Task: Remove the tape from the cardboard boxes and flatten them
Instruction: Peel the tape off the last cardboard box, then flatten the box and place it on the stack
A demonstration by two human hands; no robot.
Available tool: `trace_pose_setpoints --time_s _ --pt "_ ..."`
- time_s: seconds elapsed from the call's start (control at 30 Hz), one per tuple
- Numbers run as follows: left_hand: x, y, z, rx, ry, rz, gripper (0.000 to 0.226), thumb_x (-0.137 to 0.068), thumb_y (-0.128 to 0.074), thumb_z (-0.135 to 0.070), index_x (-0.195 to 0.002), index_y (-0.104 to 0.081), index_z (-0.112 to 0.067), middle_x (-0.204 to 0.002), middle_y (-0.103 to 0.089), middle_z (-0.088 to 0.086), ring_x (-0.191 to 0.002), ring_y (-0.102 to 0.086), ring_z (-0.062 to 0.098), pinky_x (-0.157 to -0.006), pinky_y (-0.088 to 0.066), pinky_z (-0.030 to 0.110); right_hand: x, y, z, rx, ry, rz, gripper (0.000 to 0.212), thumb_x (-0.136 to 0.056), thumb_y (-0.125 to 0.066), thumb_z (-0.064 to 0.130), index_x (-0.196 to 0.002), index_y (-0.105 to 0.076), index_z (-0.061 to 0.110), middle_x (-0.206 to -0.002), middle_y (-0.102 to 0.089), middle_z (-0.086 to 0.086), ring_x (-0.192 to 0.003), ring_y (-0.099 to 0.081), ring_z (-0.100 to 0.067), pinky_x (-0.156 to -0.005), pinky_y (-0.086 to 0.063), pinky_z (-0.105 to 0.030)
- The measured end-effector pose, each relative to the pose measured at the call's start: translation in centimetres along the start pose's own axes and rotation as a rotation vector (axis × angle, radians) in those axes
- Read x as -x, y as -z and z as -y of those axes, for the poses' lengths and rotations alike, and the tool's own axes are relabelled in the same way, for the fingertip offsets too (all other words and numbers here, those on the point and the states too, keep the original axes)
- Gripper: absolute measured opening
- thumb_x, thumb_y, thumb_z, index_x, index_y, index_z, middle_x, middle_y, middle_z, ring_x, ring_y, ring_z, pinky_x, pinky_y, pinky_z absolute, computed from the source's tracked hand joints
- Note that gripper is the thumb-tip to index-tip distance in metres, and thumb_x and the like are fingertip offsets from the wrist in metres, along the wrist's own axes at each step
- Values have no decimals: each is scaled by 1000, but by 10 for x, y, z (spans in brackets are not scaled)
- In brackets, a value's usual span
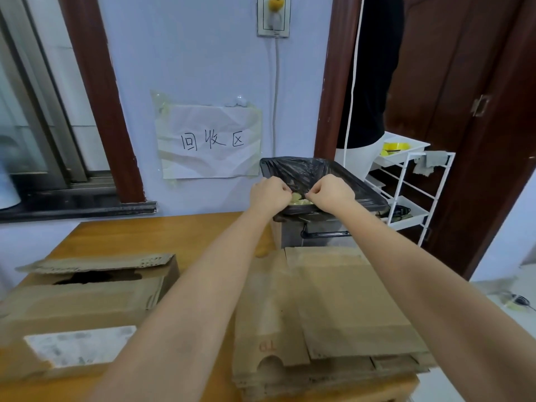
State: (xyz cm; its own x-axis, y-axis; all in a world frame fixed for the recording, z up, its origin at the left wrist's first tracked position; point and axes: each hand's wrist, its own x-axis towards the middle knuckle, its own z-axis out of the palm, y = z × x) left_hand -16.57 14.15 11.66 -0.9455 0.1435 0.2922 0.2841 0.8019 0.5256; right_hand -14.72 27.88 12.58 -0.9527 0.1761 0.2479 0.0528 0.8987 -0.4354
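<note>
A wooden table [162, 236] fills the lower part of the view, pushed up against a pale blue wall. On its right half lies a stack of flattened cardboard boxes [333, 314], sheets lying one on another, the top one plain brown and free of tape as far as I can see. On the left sits an unflattened cardboard box [84, 303], its top flaps partly open with a dark gap showing and a white label [81, 345] on its near face.

Just past the table's far edge stands a bin lined with a black bag [319, 169]. Both arms reach out over the flat stack to it. The left hand [269, 194] and right hand [332, 194] hover close together above the bin's mouth, fingers curled in, and between them they pinch a crumpled wad of yellowish tape [300, 200].

On the wall above the bin hangs a handwritten paper sign [208, 140]. A white wire rack [412, 187] stands to the right, with a person in a dark top behind it.
</note>
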Motion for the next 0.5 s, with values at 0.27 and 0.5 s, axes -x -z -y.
trace_pose_setpoints --time_s 0.27,0.5 --pt "27 28 9 -29 -36 -26 32 -94 -45 -12 -109 -71 -19 -122 -65 0 -113 -57 22 -86 -42 28 19 16 20 -34 73 -44 21 -91 -57 20 -86 -76 15 -90 -73 -3 -84 -65 -22 -64 -47 -28" --pt "75 79 37 -229 -62 -72 31 -93 -45 -15 -110 -70 -17 -117 -66 8 -109 -58 31 -85 -48 33 67 21 80 -104 217 -55 18 -91 -49 17 -86 -65 10 -96 -68 -8 -91 -62 -27 -75 -51 -34"
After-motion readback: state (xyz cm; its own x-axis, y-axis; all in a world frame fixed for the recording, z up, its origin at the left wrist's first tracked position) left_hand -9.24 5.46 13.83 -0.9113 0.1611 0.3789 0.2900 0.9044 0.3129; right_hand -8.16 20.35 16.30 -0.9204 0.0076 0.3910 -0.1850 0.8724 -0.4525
